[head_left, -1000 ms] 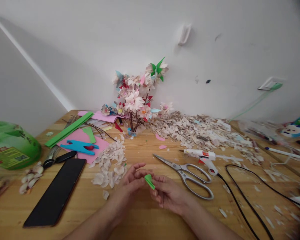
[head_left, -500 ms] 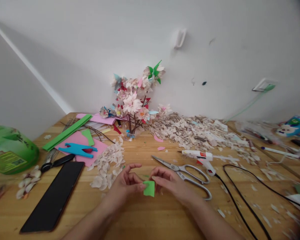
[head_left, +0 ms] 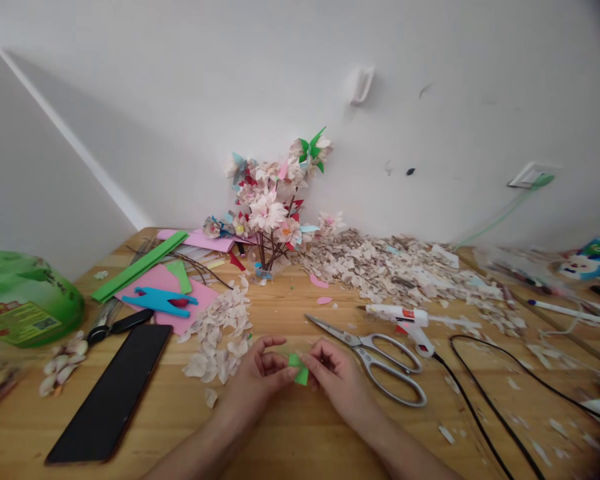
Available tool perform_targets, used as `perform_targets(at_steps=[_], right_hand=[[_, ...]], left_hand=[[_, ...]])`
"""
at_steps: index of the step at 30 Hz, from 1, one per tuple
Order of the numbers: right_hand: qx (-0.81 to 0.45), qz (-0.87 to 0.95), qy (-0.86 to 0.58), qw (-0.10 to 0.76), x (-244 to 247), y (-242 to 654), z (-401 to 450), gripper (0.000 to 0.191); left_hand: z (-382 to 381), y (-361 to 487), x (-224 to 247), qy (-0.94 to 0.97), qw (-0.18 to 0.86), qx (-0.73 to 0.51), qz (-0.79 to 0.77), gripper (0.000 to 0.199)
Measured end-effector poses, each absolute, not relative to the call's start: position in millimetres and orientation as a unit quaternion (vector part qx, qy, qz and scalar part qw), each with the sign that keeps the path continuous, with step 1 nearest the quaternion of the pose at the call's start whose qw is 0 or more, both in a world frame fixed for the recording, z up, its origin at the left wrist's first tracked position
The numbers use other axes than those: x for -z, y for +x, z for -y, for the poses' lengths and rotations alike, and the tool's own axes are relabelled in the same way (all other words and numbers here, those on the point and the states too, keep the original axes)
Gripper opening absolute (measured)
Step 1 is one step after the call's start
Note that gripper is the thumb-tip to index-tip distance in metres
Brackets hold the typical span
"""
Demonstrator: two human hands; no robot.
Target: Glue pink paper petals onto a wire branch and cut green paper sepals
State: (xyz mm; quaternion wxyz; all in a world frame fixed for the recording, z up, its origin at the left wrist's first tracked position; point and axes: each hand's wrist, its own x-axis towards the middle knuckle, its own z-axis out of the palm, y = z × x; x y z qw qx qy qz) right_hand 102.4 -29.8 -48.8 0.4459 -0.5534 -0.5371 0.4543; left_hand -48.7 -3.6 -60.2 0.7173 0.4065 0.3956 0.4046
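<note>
A small piece of green paper (head_left: 301, 375) is held between both hands, over the near middle of the wooden table. My left hand (head_left: 266, 373) pinches its left edge between thumb and fingers. From the other side, my right hand (head_left: 330, 370) grips the upper right part of the paper with thumb and forefinger. Silver scissors (head_left: 375, 357) lie just right of my right hand, blades pointing up and left. Beyond them rests a white glue gun (head_left: 403, 317) with a black cord. Pale, petal-like flakes (head_left: 220, 340) lie left of my left hand.
A bunch of handmade flowers (head_left: 270, 210) stands near the wall, beside a heap of pale flakes (head_left: 395, 263). Left are a black phone (head_left: 110, 393), blue folded paper (head_left: 160, 301), a green paper strip (head_left: 140, 267), garlic cloves (head_left: 63, 363) and a green bottle (head_left: 30, 300).
The green paper has turned and now looks narrower and creased. My right hand has come closer and taken hold of its upper right part. The whole view has shifted slightly.
</note>
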Motion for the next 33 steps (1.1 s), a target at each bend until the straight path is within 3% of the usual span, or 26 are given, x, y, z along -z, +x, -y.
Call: perform_targets(at_steps=[5, 9, 14, 19, 25, 33], right_hand=[[-0.469, 0.527, -0.552, 0.445, 48, 99, 31, 0.033], [-0.405, 0.58, -0.573, 0.414, 42, 116, 23, 0.027], [-0.239, 0.667, -0.667, 0.232, 32, 177, 25, 0.014], [-0.144, 0.691, -0.704, 0.077, 37, 217, 43, 0.026], [-0.085, 0.657, -0.748, 0.036, 40, 209, 40, 0.027], [-0.111, 0.618, -0.777, 0.045, 44, 209, 31, 0.026]], left_hand=[[2, -49, 54, 0.387, 0.714, -0.408, -0.417, 0.05], [0, -50, 52, 0.368, 0.713, -0.43, -0.414, 0.05], [-8, -56, 49, 0.353, 0.71, -0.447, -0.413, 0.049], [-20, -69, 41, 0.36, 0.696, -0.475, -0.4, 0.052], [-23, -75, 36, 0.356, 0.676, -0.493, -0.415, 0.062], [-21, -73, 33, 0.353, 0.642, -0.528, -0.429, 0.067]])
